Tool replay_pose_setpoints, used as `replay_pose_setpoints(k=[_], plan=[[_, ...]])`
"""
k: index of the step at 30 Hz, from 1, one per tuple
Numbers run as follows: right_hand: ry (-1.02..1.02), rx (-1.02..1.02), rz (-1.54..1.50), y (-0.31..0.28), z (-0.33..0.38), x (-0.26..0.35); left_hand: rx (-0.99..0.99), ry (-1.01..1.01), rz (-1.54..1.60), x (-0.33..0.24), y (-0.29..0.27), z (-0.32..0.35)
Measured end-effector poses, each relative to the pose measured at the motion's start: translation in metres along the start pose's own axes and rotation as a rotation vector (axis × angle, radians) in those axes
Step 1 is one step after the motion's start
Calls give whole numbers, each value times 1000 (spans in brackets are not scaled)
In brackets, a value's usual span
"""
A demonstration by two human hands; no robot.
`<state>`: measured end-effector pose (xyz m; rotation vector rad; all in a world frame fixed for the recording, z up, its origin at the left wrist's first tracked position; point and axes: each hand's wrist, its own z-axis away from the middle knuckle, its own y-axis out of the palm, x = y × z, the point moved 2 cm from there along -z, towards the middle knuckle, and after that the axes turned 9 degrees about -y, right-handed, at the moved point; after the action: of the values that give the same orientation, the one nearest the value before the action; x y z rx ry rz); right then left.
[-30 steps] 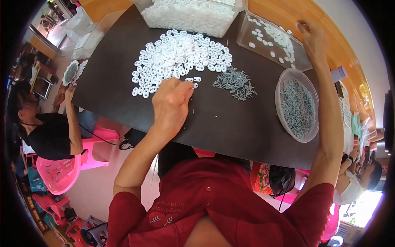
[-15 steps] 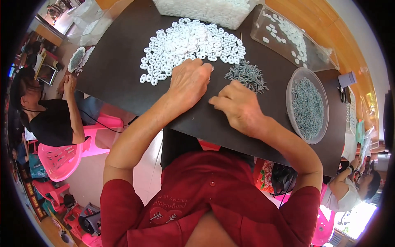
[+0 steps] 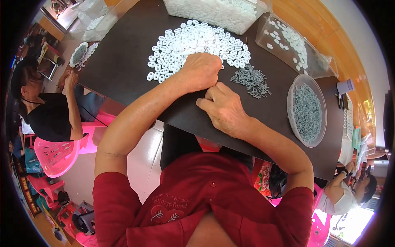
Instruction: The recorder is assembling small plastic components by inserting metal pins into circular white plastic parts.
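My left hand [image 3: 200, 72] rests knuckles-up on the dark table [image 3: 123, 61], at the near edge of a pile of small white plastic rings [image 3: 193, 41]. Its fingers are curled under and hide whatever is in them. My right hand [image 3: 225, 109] lies just beside it, fingertips pinched and touching the left hand's fingers. What the pinch holds is too small to see. A loose heap of small grey metal pins [image 3: 252, 80] lies right of both hands.
A round clear bowl of grey pins [image 3: 307, 110] stands at the right. A clear tray with white pieces [image 3: 290, 41] and a large clear tub of white parts [image 3: 222, 10] stand at the back. One person sits at the left [image 3: 49, 115], another at the lower right [image 3: 349, 185].
My right hand came back from the clear tray at the far right and now meets my left hand at the pile's near edge. The left hand stayed in place.
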<state>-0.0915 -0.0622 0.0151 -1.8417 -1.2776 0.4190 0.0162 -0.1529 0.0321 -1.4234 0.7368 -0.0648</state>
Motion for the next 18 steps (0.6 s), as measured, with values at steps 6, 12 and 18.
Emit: replay_pose_setpoints(k=[6, 12, 18], plan=[[-43, 38, 78, -2, -3, 2, 15, -6, 44, 2, 0, 0], [88, 16, 84, -25, 18, 4, -76, 40, 55, -4, 5, 19], [523, -142, -139, -53, 43, -2, -173, 117, 365, -12, 8, 40]])
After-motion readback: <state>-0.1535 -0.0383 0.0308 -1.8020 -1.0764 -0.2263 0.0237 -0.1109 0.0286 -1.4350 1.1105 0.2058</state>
